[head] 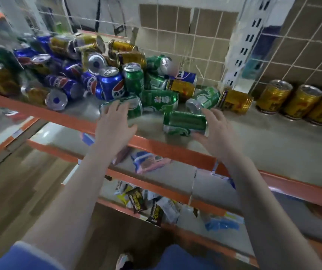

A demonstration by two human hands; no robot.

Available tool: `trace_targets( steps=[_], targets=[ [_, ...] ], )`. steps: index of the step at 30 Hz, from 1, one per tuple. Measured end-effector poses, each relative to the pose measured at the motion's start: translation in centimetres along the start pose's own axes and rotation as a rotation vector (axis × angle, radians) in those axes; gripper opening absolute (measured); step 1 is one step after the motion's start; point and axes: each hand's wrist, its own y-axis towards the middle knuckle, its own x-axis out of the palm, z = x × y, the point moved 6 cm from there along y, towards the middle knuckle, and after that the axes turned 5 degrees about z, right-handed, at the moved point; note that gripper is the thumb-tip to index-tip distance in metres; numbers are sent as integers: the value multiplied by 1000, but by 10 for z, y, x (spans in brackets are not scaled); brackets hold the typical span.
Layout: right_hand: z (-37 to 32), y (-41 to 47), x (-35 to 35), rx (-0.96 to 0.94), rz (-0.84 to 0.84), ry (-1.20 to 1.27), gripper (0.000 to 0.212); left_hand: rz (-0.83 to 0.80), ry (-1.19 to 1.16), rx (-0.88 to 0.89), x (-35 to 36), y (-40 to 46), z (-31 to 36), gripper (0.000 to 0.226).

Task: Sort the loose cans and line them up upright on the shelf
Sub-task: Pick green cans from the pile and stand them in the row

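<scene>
right grip (214,133) spread | touching green can (185,122) lying sideways

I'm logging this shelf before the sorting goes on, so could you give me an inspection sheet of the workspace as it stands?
Surface: grey shelf board with orange front rail, partly bare in front of the hands.
Job's things: mixed heap of blue, green and gold drink cans, mostly lying down; row of upright gold cans at the right; one green can on its side near the front.
Clutter: snack packets on the lower shelves.
Grippers: left hand open, over a lying green can; right hand fingers spread, touching the end of the green can on its side.
Cables: nothing seen.
Surroundings: wire mesh back, tiled wall, wooden floor.
</scene>
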Motion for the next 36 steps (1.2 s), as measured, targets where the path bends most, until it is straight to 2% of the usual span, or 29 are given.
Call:
trace_targets(
  steps=[7,11,22,28,36],
  targets=[
    [-11,-4,12,138,76,67,75,-20,-40,224,12,33,-28,65],
    [-14,-3,13,171,55,47,82,-26,-45,281,16,44,-43,69],
    [-6,2,11,160,55,107,65,-49,-194,231,25,55,-64,68],
    [-3,-1,15,232,97,272,64,-58,-244,220,25,62,-68,69],
    [-27,4,-1,234,229,277,66,58,-346,260,2,60,-68,60]
  ],
)
